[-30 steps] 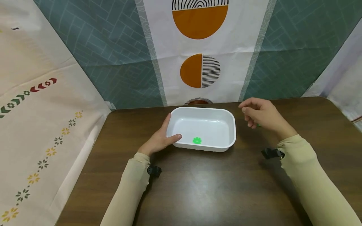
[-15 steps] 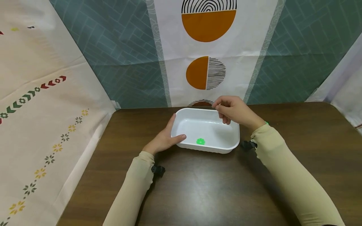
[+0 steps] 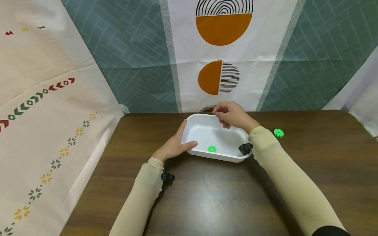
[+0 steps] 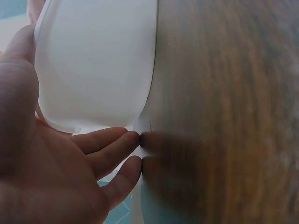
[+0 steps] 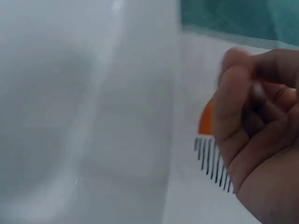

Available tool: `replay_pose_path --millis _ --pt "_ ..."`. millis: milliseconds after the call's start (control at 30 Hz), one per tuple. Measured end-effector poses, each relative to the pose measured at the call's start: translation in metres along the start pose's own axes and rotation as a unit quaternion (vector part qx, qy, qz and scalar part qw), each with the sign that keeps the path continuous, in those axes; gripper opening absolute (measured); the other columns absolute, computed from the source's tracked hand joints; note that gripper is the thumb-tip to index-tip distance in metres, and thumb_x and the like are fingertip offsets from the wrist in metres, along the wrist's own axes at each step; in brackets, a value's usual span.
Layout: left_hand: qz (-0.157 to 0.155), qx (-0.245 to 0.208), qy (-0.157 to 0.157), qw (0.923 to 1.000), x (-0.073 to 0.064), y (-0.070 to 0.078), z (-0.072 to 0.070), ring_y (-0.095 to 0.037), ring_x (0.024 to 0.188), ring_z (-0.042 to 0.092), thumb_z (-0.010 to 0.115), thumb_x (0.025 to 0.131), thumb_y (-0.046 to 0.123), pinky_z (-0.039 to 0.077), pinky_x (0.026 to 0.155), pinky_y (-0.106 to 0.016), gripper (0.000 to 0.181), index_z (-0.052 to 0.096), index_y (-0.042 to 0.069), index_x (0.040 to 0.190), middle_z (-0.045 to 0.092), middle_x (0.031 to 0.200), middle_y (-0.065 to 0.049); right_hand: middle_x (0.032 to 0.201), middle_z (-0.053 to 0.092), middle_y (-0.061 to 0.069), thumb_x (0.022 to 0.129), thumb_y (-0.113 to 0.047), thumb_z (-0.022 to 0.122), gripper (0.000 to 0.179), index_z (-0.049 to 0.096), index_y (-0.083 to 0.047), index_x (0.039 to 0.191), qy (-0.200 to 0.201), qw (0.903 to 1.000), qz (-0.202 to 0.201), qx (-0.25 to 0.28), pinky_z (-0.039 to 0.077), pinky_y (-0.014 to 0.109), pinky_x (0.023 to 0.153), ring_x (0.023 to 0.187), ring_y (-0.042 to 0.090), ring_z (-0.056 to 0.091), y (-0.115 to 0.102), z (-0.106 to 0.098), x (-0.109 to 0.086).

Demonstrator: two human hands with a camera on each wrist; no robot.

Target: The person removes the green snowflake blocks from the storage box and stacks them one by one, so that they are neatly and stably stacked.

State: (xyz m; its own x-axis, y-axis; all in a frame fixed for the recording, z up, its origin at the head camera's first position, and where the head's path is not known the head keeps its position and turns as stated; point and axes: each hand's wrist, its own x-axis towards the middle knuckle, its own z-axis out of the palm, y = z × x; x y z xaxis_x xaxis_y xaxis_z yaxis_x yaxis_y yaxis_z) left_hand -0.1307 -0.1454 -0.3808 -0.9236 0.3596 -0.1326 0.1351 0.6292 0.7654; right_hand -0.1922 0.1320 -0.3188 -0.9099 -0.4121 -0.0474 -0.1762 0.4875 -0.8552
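Observation:
A white rectangular tray (image 3: pixel 203 132) stands near the table's back edge. My left hand (image 3: pixel 172 146) grips its left end, thumb over the front rim and fingers along the outside; the left wrist view shows the fingers (image 4: pixel 112 151) beside the tray wall. Inside, near the front, lies a bright green notched disc (image 3: pixel 212 148). Over the tray's back right part hovers my right hand (image 3: pixel 234 115), its fingers curled and the thumb near the index finger. In the right wrist view no held thing shows between those fingertips (image 5: pixel 233 86), which are partly blurred.
On the table right of the tray lies another green notched disc (image 3: pixel 278 132), close to the right sleeve. A patterned cloth (image 3: pixel 218 46) hangs behind the brown table (image 3: pixel 206 196), and a white cloth (image 3: pixel 59 131) hangs at the left.
My right hand has moved left from beside the tray to above it, uncovering the green disc on the table. The left hand stays on the tray. The head view has shifted slightly.

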Motion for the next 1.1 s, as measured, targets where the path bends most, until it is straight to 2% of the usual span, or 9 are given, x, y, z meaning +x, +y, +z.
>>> replay_pose_path --millis 167,333,467,667,767,833,967,1067,1100 --pt "-0.007 -0.004 -0.007 0.9999 0.001 0.001 0.003 -0.035 0.131 0.047 0.070 0.090 0.054 0.036 0.109 -0.051 0.109 -0.006 0.026 0.164 0.021 0.165 -0.012 0.075 0.058 0.013 0.102 -0.012 0.058 0.018 0.065 0.000 0.113 -0.027 0.9993 0.011 -0.025 0.052 0.034 0.056 0.058 0.024 0.056 0.016 0.011 0.003" --pt "-0.012 0.000 -0.008 0.9999 0.002 0.004 0.002 -0.035 0.132 0.046 0.070 0.090 0.056 0.035 0.109 -0.051 0.110 -0.006 0.029 0.163 0.020 0.165 -0.011 0.068 0.058 0.009 0.097 -0.019 0.068 0.013 0.068 -0.007 0.103 -0.088 0.9931 0.022 -0.074 0.050 0.034 0.052 0.054 0.020 0.054 0.025 0.019 0.005" --pt "-0.012 0.005 -0.008 0.9999 0.002 0.004 0.000 -0.036 0.131 0.047 0.069 0.090 0.057 0.036 0.108 -0.053 0.109 -0.007 0.030 0.163 0.019 0.165 -0.012 0.066 0.056 0.007 0.092 -0.026 0.076 0.021 0.065 -0.011 0.104 -0.149 0.9797 0.038 -0.128 0.049 0.033 0.052 0.052 0.019 0.051 0.026 0.025 0.010" --pt "-0.008 0.003 -0.006 0.9999 0.000 0.001 -0.001 -0.036 0.130 0.047 0.069 0.091 0.054 0.037 0.107 -0.053 0.108 -0.006 0.028 0.163 0.019 0.166 -0.011 0.086 0.056 0.011 0.084 -0.034 0.085 0.059 0.053 -0.017 0.130 -0.206 0.9555 0.060 -0.202 0.046 0.030 0.048 0.051 0.018 0.050 0.026 0.041 0.015" --pt "-0.011 0.000 -0.008 0.9999 0.000 0.002 0.000 -0.036 0.130 0.047 0.070 0.091 0.054 0.037 0.107 -0.053 0.108 -0.006 0.028 0.163 0.018 0.166 -0.010 0.097 0.057 0.013 0.083 -0.032 0.086 0.067 0.049 -0.019 0.136 -0.212 0.9510 0.066 -0.215 0.045 0.029 0.046 0.050 0.017 0.049 0.025 0.045 0.015" --pt "-0.014 0.001 -0.008 0.9999 -0.001 0.002 0.000 -0.036 0.130 0.046 0.069 0.091 0.054 0.037 0.107 -0.053 0.108 -0.007 0.028 0.163 0.017 0.166 -0.011 0.101 0.058 0.013 0.086 -0.031 0.084 0.063 0.049 -0.019 0.136 -0.204 0.9512 0.061 -0.223 0.045 0.030 0.047 0.052 0.017 0.050 0.025 0.046 0.015" --pt "-0.012 0.003 -0.004 0.9999 -0.001 0.002 0.000 -0.037 0.129 0.047 0.069 0.092 0.053 0.037 0.107 -0.054 0.107 -0.006 0.027 0.163 0.018 0.166 -0.012 0.106 0.061 0.011 0.094 -0.033 0.075 0.046 0.056 -0.010 0.130 -0.155 0.9519 0.009 -0.264 0.049 0.036 0.069 0.074 0.021 0.056 0.024 0.045 0.015" --pt "-0.012 0.007 -0.003 0.9999 0.000 0.002 0.000 -0.037 0.128 0.048 0.069 0.092 0.052 0.037 0.107 -0.054 0.107 -0.006 0.027 0.163 0.019 0.165 -0.013 0.109 0.062 0.009 0.092 -0.041 0.076 0.050 0.060 -0.008 0.126 -0.139 0.9450 -0.014 -0.296 0.046 0.039 0.083 0.091 0.024 0.056 0.023 0.043 0.015" --pt "-0.011 0.007 -0.003 0.9999 0.000 0.002 0.000 -0.037 0.129 0.047 0.069 0.092 0.052 0.037 0.107 -0.054 0.107 -0.006 0.027 0.163 0.019 0.165 -0.012 0.110 0.063 0.009 0.089 -0.044 0.078 0.054 0.060 -0.010 0.127 -0.144 0.9439 -0.008 -0.297 0.046 0.039 0.082 0.092 0.026 0.056 0.023 0.043 0.015"
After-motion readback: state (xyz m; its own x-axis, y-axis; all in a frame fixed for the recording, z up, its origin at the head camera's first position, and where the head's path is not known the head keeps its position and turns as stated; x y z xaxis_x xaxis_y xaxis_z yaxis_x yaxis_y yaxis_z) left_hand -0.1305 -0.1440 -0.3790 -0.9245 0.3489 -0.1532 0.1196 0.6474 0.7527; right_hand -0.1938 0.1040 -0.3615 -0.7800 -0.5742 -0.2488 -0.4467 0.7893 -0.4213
